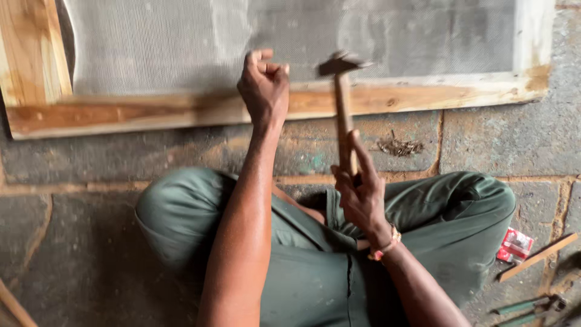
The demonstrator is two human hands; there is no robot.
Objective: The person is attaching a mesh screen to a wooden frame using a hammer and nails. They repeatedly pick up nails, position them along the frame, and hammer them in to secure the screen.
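Nailing mesh to frame: left hand point(264, 86) pinched closed on the wooden frame point(151, 112), right hand point(362, 197) gripping the raised hammer point(342, 103) beside it; a square downward strike seems due.

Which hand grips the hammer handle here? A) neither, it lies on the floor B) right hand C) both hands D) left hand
B: the right hand wraps the wooden handle of the hammer, its head raised over the wooden frame, while the left hand is fisted at the frame's edge.
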